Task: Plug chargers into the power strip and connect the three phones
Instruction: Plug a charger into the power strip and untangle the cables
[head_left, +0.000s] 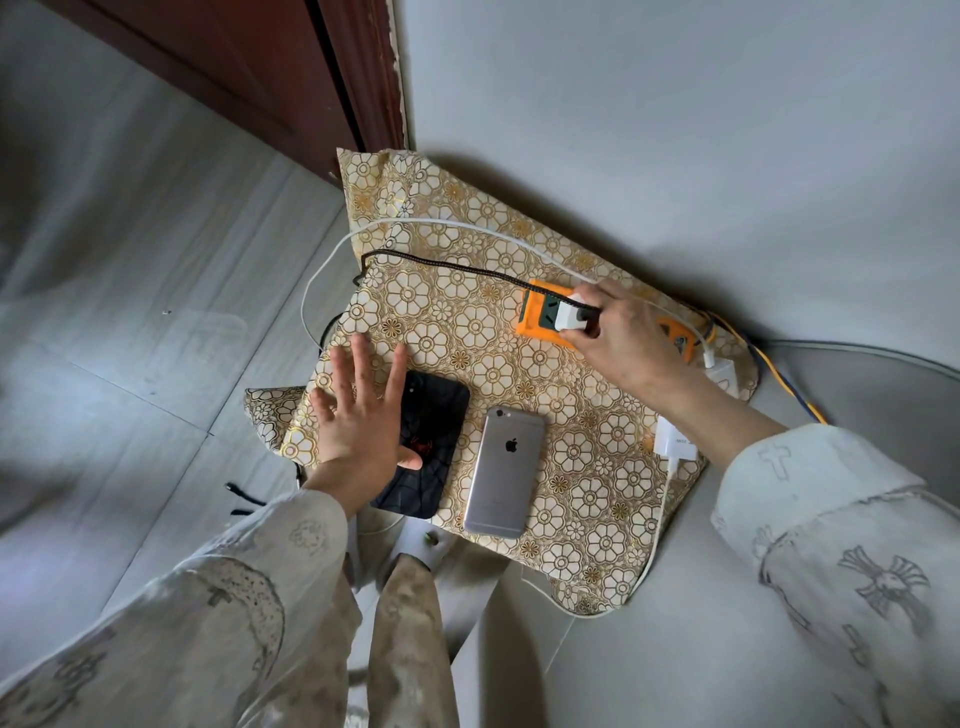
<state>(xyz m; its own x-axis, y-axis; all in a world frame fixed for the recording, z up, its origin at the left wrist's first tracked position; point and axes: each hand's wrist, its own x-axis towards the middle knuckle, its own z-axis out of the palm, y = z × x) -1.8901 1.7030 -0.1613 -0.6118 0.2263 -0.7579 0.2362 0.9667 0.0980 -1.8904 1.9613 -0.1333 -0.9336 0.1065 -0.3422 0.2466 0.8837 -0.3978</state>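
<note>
The right hand had its fingers curled tight around a white charger, pinching it from both sides. It was pushing the charger down into the orange power strip, which lay right under those fingers. A firm pinch like that probably helped the prongs go in straight. A black braided cable ran away from the charger, past the far end of the strip. A white cable curved around just beyond it. Two more white chargers lay near the right wrist, one just behind the hand and one beside the forearm, so they looked like they were waiting their turn. The left hand was wide open, with its fingers spread far apart and holding nothing. Its palm hovered over or rested on a black phone; I could not tell if it touched. Maybe it kept the phone and the flowery cloth from sliding. Just beside that hand, on the thumb side, a silver iPhone lay face down. No third phone showed. No cable reached either phone yet.
</note>
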